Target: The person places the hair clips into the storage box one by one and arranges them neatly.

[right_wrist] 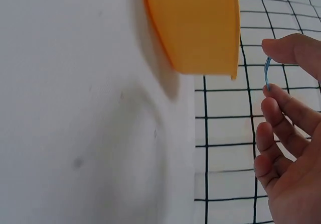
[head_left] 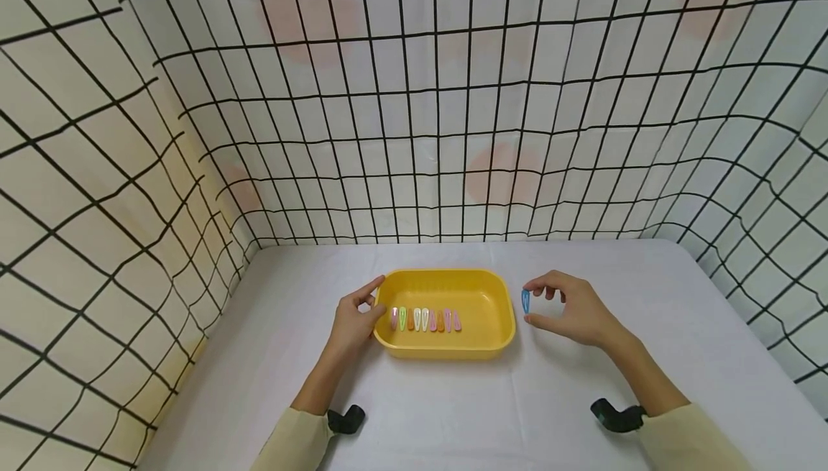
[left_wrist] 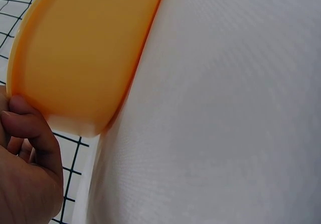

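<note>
A yellow tray (head_left: 479, 345) stands on the white-covered table. Inside it, several snap hair clips (head_left: 425, 319) in pink, green, orange and white lie side by side in a row, toward the left half. My left hand (head_left: 353, 323) grips the tray's left wall, thumb over the rim; the left wrist view shows curled fingers (left_wrist: 37, 128) against the tray's outside. To the right of the tray, my right hand (head_left: 574, 309) pinches a blue hair clip (head_left: 525, 301) end to end between thumb and index finger. In the right wrist view this clip (right_wrist: 267, 73) appears edge-on, slightly bowed.
Behind the table (head_left: 440, 413) and at both sides rises a white cloth wall with a black grid (head_left: 414, 119). A dark strap piece (head_left: 346, 420) sits at the left wrist, and a similar one (head_left: 617, 415) at the right wrist.
</note>
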### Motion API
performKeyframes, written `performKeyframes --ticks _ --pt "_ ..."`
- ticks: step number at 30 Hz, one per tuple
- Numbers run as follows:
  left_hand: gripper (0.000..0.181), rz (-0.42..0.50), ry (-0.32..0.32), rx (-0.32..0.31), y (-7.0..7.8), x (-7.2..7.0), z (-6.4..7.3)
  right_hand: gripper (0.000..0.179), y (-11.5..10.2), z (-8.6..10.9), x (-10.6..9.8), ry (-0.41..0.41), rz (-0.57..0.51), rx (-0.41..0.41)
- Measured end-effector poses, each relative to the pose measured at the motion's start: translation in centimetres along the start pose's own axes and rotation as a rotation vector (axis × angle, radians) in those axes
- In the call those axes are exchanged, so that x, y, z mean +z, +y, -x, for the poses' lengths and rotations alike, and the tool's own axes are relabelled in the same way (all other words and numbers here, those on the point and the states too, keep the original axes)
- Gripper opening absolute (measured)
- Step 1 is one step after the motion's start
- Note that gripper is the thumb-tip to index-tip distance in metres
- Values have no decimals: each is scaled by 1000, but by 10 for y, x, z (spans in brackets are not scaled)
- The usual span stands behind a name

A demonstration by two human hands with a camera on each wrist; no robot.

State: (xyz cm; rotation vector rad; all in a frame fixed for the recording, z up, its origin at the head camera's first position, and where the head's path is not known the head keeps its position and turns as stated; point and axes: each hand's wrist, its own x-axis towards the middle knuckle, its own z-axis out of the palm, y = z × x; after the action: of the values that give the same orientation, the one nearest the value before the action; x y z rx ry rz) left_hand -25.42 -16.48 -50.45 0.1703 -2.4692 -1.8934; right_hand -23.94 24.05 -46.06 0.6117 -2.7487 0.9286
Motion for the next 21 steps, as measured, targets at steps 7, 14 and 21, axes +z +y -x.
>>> performKeyframes --ticks 7,14,21 --pt "62 -6 0 -8 1 0 0 43 -17 -17 13 -5 -82 -37" --pt "62 -2 2 -8 1 -1 0 44 -32 -32 27 -39 -169 -80" --pt "62 9 0 -10 2 -1 1 45 -42 -41 41 -68 -143 -70"
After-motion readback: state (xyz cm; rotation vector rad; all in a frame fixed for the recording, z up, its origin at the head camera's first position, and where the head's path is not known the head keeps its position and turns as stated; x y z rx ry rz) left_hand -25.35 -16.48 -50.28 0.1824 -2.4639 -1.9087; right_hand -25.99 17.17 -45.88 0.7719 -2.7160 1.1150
